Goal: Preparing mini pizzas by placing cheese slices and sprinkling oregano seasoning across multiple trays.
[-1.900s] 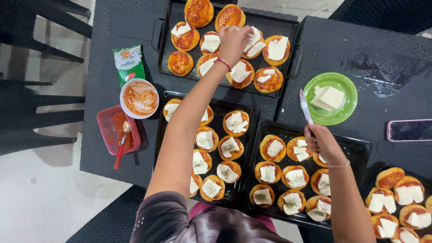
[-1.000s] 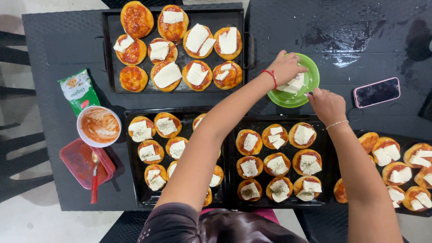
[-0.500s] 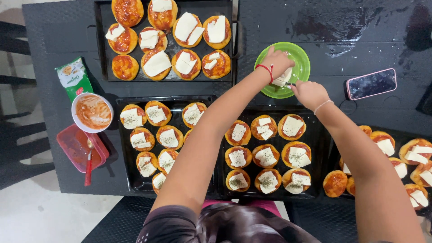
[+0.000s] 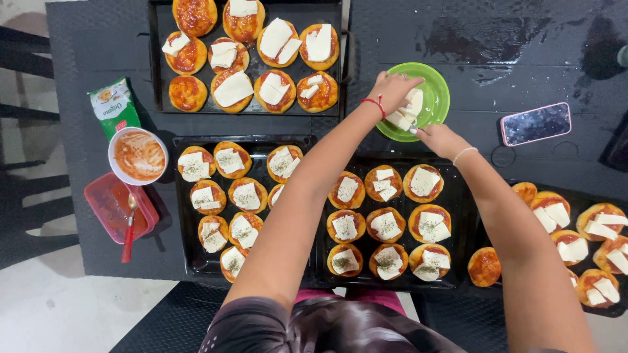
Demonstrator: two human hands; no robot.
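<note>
Left hand [image 4: 392, 91] pinching a cheese slice [image 4: 399, 119] over green plate [image 4: 433, 98]; right hand [image 4: 441, 138] beside (grip unclear). Phone [image 4: 535, 123] nearby, trays of mini pizzas [image 4: 386, 225] below.

black table [image 4: 104, 46] bearing trays [image 4: 163, 59], plate [image 4: 439, 88], phone [image 4: 535, 123].

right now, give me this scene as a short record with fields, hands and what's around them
left hand: over the green plate, fingers on the white cheese slices
right hand: at the plate's near edge, touching a cheese slice
top tray: mini pizzas, two with sauce only
near trays: mini pizzas with cheese and herbs
far-right tray: cheese-topped mini pizzas, one plain
sauce: white bowl, red container with spoon
other: green seasoning packet, pink-cased phone
surface: dark table
</note>
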